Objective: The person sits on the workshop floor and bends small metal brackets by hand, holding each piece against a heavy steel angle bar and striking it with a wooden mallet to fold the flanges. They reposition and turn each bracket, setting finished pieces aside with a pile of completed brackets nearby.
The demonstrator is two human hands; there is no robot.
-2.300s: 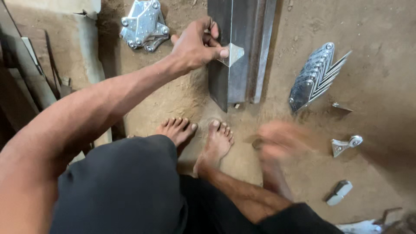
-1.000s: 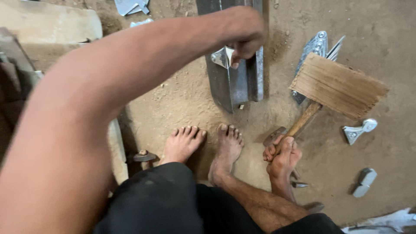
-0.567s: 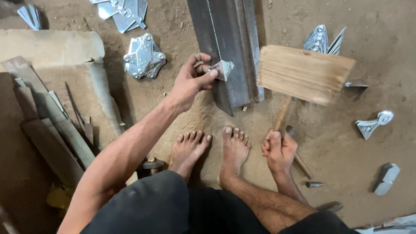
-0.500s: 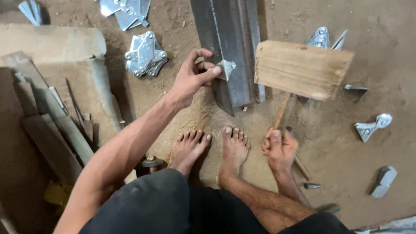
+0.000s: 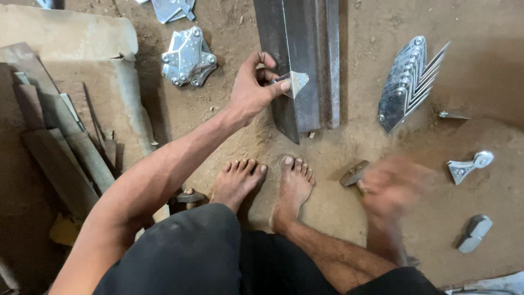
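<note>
While the left hand [image 5: 252, 90] pinches a small triangular piece of bright sheet metal [image 5: 295, 82] between thumb and curled fingers, it presses that piece against the near end of a long grey steel channel [image 5: 297, 60] lying on the sandy ground just beyond both bare feet. The fitting sits flat on the channel's face, close to its cut end, and looks placed but not yet fixed; nothing shows a fastener or a seam holding it. The right hand [image 5: 390, 186] is a blur low and to the right of the feet, so I cannot tell how far it is closed or whether it grips anything; a dark wooden stub [image 5: 353, 173] lies just beside it. Further right of that hand rest a fanned stack of shiny riveted metal plates [image 5: 406, 84] and a few loose small fittings. Left of the holding hand lies another cluster of riveted bright plates [image 5: 188, 57]. As judged, the positioning is done and the fixing remains.
</note>
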